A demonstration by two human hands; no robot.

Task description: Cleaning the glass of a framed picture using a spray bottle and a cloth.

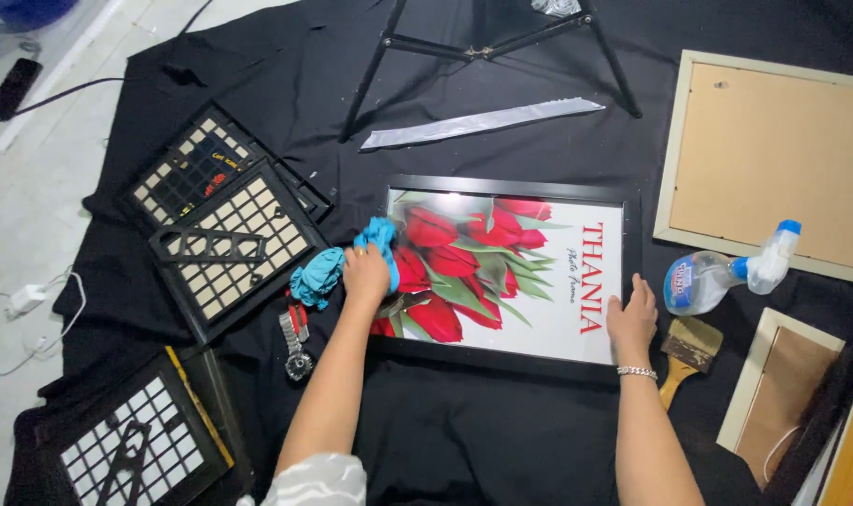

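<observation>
A black picture frame [511, 187] with a print of red tulips lies flat on a black cloth [464, 431]. My left hand [366, 275] presses a blue rag [328, 267] against the glass at the frame's left edge. Part of the rag trails off the frame onto the cloth. My right hand [632, 317] rests flat on the frame's lower right corner, fingers spread, with a silver bracelet at the wrist.
A spray bottle [722, 274] and a paintbrush [686, 354] lie right of the frame. Light wooden frames [769, 159] sit at the right. Black grid frames [225, 220] and a wristwatch [296, 342] lie left. A silver strip [478, 122] and stand legs [487, 47] are behind.
</observation>
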